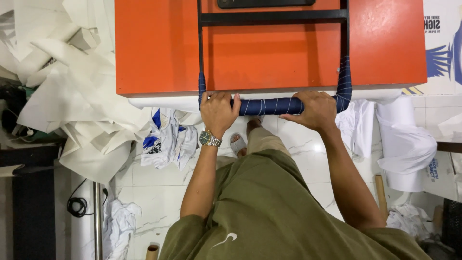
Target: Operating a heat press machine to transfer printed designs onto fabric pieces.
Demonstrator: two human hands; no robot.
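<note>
Orange press plate (159, 48), flat, lowered. Navy-wrapped handle bar (269, 106) along near edge, above white floor. Left hand (219, 111), right hand (313, 110): fingers clenched round bar. Step judged: press held closed. Next move calls for firm, even two-handed grip. White paper heap (72, 96) left.

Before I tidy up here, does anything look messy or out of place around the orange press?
Yes. Crumpled white paper sheets are heaped at left, and printed white garments lie on the tiled floor. Both hands, left hand and right hand, grip the wrapped blue handle, which looks straight.
</note>
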